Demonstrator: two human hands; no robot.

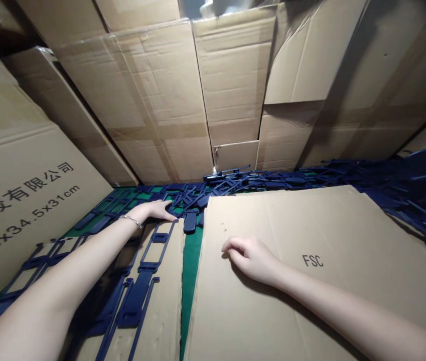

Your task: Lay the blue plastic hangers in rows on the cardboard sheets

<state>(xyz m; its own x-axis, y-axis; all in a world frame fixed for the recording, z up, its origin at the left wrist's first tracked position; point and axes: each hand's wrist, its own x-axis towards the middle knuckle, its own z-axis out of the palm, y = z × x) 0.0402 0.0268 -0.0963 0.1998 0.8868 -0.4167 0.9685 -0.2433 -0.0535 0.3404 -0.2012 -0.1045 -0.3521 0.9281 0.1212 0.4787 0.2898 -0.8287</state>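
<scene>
My left hand (159, 209) reaches to the far end of the left cardboard sheet, thumb and index finger apart; the other fingers are partly hidden. Its thumb is at the tip of a dark blue plastic frame piece (152, 255), which lies on that sheet among similar pieces. I see no piece gripped in this hand. Over the right cardboard sheet (273, 220), printed "FSC", my right hand (252, 258) is loosely closed with curled fingers, and nothing shows in it. Just beyond my left hand lies a flat, ribbed blue piece (189, 221).
A heap of dark blue plastic pieces (273, 179) runs along the back and right. Cardboard boxes (160, 100) form a wall behind it. A printed carton (39, 200) stands at the left. Green surface (192, 265) shows between the two sheets.
</scene>
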